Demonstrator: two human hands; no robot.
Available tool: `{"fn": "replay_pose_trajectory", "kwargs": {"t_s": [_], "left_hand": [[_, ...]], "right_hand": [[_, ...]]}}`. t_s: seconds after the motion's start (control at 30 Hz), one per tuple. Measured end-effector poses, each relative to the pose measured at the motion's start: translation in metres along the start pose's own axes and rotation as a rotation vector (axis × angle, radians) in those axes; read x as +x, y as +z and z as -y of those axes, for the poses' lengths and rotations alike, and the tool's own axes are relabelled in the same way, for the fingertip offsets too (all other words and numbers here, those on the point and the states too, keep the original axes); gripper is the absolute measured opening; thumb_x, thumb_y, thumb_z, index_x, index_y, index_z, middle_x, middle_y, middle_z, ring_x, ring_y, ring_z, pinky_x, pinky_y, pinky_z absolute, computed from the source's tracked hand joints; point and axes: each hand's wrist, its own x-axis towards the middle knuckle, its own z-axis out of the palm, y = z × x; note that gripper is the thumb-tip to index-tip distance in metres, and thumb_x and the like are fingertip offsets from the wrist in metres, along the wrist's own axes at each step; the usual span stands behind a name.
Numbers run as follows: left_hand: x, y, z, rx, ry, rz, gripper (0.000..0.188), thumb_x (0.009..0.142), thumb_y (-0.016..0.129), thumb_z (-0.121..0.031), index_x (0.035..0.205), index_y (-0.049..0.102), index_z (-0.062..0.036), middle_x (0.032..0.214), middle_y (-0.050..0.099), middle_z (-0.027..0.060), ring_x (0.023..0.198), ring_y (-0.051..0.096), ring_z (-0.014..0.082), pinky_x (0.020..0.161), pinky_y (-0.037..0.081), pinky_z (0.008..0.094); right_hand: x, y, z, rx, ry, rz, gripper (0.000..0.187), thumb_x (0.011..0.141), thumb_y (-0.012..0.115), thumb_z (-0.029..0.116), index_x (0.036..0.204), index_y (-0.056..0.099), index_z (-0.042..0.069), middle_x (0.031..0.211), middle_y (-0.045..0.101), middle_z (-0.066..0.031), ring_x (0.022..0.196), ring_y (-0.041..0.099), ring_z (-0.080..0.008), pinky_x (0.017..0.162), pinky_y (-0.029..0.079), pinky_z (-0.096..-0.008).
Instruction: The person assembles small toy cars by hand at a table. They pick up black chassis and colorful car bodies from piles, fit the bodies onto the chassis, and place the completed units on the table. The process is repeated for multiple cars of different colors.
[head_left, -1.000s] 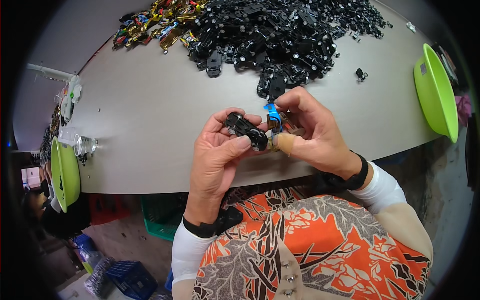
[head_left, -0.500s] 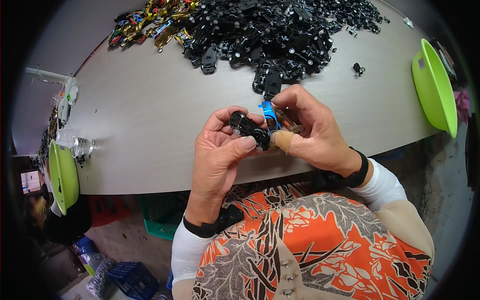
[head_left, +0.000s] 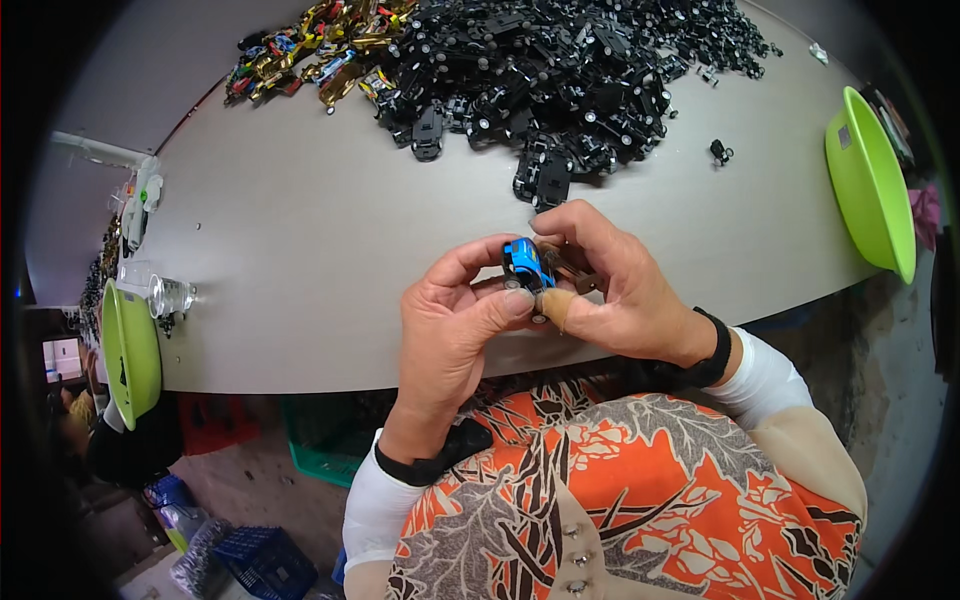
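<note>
Over the near part of the table, both hands meet on a small toy car with a blue body above a black wheeled chassis. My left hand pinches the car between thumb and fingers from the left. From the right, my right hand closes on the car too, its thumb wrapped in a tan bandage. A brownish, rod-like object is tucked in the right hand; its kind is mostly hidden by the fingers. Beyond the hands lies a big heap of black toy-car chassis with small wheels.
Gold and coloured car bodies are heaped at the far left. A lime-green basin stands at the right edge, another green basin at the left, beside a clear plastic cup. One small black piece lies apart from the heap.
The blue body, held apart from the black chassis before, is now against it. My hands have come together, and the car sits slightly lower in view.
</note>
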Motion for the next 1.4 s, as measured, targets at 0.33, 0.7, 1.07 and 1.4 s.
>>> {"fn": "replay_pose_trajectory", "kwargs": {"t_s": [0.33,0.7,1.07,1.4], "left_hand": [[0.0,-0.008,0.009,0.204,0.127,0.012,0.038,0.081,0.062,0.004,0.119,0.055,0.0024,0.11,0.058,0.0097,0.092,0.061,0.0169,0.072,0.058,0.0291],[0.002,-0.011,0.0,0.32,0.072,0.091,0.042,0.087,0.056,-0.002,0.128,0.048,0.0004,0.115,0.058,0.0114,0.096,0.057,0.0127,0.077,0.051,0.0241],[0.003,-0.009,-0.003,0.163,-0.164,0.103,0.025,0.081,0.065,-0.002,0.104,0.057,0.0017,0.094,0.06,0.0056,0.077,0.06,0.0109,0.07,0.05,0.0233],[-0.002,0.006,-0.002,0.581,-0.082,-0.003,0.012,0.079,0.063,-0.001,0.09,0.058,0.0015,0.075,0.056,-0.0015,0.068,0.048,0.0033,0.061,0.041,0.0193]], "right_hand": [[0.008,-0.01,0.008,-0.18,-0.089,0.157,0.033,0.074,0.06,0.0,0.106,0.056,0.003,0.088,0.054,-0.0075,0.069,0.055,-0.0136,0.058,0.045,-0.025],[0.011,-0.013,0.005,-0.175,-0.187,0.096,0.033,0.074,0.065,-0.001,0.106,0.058,0.0,0.088,0.057,-0.0083,0.071,0.056,-0.0164,0.064,0.046,-0.0263],[0.014,-0.03,0.003,0.297,0.326,0.149,0.018,0.082,0.064,0.005,0.099,0.058,0.0,0.078,0.059,-0.0011,0.055,0.05,-0.0041,0.049,0.041,-0.0187],[0.014,-0.017,-0.003,-0.262,-0.166,0.167,0.013,0.076,0.058,-0.005,0.087,0.052,0.0,0.072,0.054,-0.0085,0.062,0.054,-0.0198,0.055,0.041,-0.0281]]}}
